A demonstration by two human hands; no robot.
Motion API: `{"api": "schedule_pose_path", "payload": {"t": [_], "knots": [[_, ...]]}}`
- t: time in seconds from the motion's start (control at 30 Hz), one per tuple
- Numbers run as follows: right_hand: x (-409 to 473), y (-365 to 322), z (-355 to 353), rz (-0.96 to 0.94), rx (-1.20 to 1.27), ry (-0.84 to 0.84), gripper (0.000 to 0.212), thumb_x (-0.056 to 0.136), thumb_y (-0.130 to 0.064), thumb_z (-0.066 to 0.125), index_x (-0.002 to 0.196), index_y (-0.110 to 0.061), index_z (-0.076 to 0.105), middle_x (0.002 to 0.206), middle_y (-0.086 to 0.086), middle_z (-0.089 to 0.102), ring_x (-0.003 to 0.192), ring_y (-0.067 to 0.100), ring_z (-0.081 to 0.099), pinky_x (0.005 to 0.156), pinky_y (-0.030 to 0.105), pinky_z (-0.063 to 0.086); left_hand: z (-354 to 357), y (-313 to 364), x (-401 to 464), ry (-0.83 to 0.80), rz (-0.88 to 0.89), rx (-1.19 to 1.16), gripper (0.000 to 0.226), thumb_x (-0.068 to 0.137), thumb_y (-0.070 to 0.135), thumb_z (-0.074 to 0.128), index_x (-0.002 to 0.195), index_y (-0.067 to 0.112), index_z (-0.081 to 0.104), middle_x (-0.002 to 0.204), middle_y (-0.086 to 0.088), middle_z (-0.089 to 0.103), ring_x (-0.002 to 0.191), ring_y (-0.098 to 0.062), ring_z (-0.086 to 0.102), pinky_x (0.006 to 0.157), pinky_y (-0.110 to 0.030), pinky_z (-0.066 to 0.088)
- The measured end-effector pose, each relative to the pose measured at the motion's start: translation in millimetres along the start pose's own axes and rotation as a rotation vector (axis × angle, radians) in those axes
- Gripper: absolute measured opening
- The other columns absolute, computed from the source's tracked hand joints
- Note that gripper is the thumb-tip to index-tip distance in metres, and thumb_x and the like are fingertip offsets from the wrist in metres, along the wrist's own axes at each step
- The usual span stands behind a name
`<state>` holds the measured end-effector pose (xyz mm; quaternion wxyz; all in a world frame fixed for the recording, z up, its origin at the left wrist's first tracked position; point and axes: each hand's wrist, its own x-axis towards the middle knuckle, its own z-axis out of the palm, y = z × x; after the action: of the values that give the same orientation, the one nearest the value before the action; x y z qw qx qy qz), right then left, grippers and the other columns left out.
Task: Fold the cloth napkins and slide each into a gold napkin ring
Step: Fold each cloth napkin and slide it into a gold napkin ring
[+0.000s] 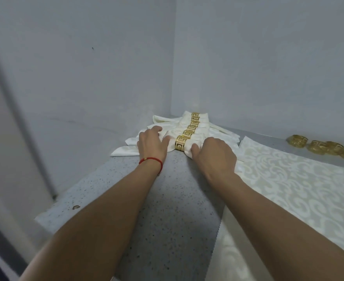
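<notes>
Hands on the nearest ringed napkin (184, 148), far back in the counter's corner. Left hand (151, 141) flat on the napkin's left end, fingers straight and spread, red cord bracelet (151, 160) at the wrist. Right hand (213, 153) over the right end, thumb against the cloth beside the nearest gold ring (182, 144), fingers curled down; grip hidden. Row of ringed napkins (194, 126) behind, running back to where the two walls meet, tails fanned close to the left counter edge. Speckled grey counter (167, 209) bare between the forearms. Flat patterned napkin (300, 183) just right, its near edge overhanging. Spare gold rings (325, 147) well apart along the right wall.
</notes>
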<state>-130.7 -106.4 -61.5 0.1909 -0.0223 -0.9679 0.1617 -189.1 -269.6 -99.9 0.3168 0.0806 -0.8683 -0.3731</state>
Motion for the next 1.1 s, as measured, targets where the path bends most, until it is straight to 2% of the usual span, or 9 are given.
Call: {"api": "schedule_pose_path", "payload": {"t": [0.2, 0.3, 0.4, 0.5, 0.63, 0.77, 0.87, 1.0, 1.1], "knots": [[-53, 51, -44, -0.089, 0.015, 0.047, 0.036, 0.098, -0.037, 0.044, 0.099, -0.014, 0.072, 0.095, 0.005, 0.066, 0.087, 0.028, 0.061, 0.077, 0.040, 0.052, -19, 25, -39, 0.038, 0.112, 0.080, 0.027, 0.091, 0.009, 0.054, 0.117, 0.011, 0.063, 0.111, -0.009, 0.063, 0.110, -0.027, 0.047, 0.091, -0.040, 0.044], [-82, 98, -67, -0.043, 0.004, 0.054, 0.035, 0.100, -0.036, 0.044, 0.105, -0.016, 0.072, 0.100, 0.005, 0.066, 0.093, 0.028, 0.061, 0.082, 0.041, 0.049, -30, 62, -91, -0.015, 0.326, 0.109, 0.032, 0.082, -0.001, 0.053, 0.108, 0.012, 0.065, 0.104, -0.008, 0.064, 0.099, -0.028, 0.050, 0.085, -0.042, 0.045], [-105, 147, -89, 0.019, -0.047, 0.073, 0.034, 0.101, -0.034, 0.043, 0.113, -0.018, 0.070, 0.108, 0.005, 0.065, 0.100, 0.028, 0.060, 0.086, 0.041, 0.045, -37, 105, -151, -0.179, 0.581, 0.134, 0.025, 0.078, 0.005, 0.058, 0.098, 0.013, 0.069, 0.099, -0.005, 0.065, 0.094, -0.028, 0.053, 0.082, -0.042, 0.046], [-123, 194, -119, 0.125, -0.130, 0.048, 0.033, 0.101, -0.030, 0.045, 0.118, -0.017, 0.069, 0.115, 0.008, 0.065, 0.104, 0.030, 0.061, 0.087, 0.041, 0.045, -37, 146, -212, -0.356, 0.723, 0.277, 0.023, 0.089, 0.026, 0.051, 0.093, 0.013, 0.070, 0.098, -0.006, 0.063, 0.096, -0.029, 0.051, 0.081, -0.042, 0.044], [-146, 252, -157, 0.328, -0.349, 0.027, 0.025, 0.096, -0.028, 0.046, 0.103, -0.018, 0.068, 0.096, 0.003, 0.059, 0.097, 0.029, 0.060, 0.089, 0.041, 0.047, -32, 185, -258, -0.478, 0.630, 0.435, 0.042, 0.102, 0.044, 0.038, 0.101, 0.011, 0.063, 0.103, -0.010, 0.059, 0.102, -0.031, 0.049, 0.087, -0.041, 0.039], [-165, 297, -187, 0.533, -0.635, -0.181, 0.017, 0.085, -0.012, 0.058, 0.098, -0.021, 0.063, 0.082, -0.002, 0.057, 0.099, 0.027, 0.066, 0.107, 0.051, 0.038, -21, 199, -269, -0.518, 0.578, 0.532, 0.041, 0.099, 0.052, 0.042, 0.109, 0.016, 0.059, 0.110, -0.006, 0.055, 0.105, -0.027, 0.050, 0.085, -0.039, 0.038], [-170, 307, -187, 0.461, -0.613, -0.159, 0.014, 0.083, -0.010, 0.060, 0.085, -0.022, 0.052, 0.074, -0.005, 0.048, 0.097, 0.025, 0.066, 0.106, 0.047, 0.038, -19, 200, -267, -0.495, 0.555, 0.484, 0.028, 0.097, 0.044, 0.049, 0.097, 0.019, 0.062, 0.099, -0.001, 0.058, 0.096, -0.023, 0.054, 0.083, -0.036, 0.042], [-171, 309, -190, 0.349, -0.646, -0.077, 0.031, 0.083, -0.004, 0.059, 0.069, -0.022, 0.038, 0.069, -0.005, 0.044, 0.077, 0.023, 0.057, 0.099, 0.040, 0.040, -20, 208, -272, -0.438, 0.611, 0.507, 0.017, 0.098, 0.034, 0.052, 0.094, 0.022, 0.063, 0.098, 0.002, 0.057, 0.094, -0.022, 0.052, 0.082, -0.036, 0.042], [-172, 321, -201, 0.355, -0.656, -0.100, 0.028, 0.082, 0.001, 0.060, 0.070, -0.018, 0.044, 0.067, -0.004, 0.043, 0.070, 0.024, 0.049, 0.086, 0.035, 0.040, -18, 217, -270, -0.405, 0.656, 0.539, 0.015, 0.097, 0.033, 0.053, 0.093, 0.024, 0.065, 0.099, 0.002, 0.054, 0.093, -0.022, 0.049, 0.080, -0.036, 0.040]]}}
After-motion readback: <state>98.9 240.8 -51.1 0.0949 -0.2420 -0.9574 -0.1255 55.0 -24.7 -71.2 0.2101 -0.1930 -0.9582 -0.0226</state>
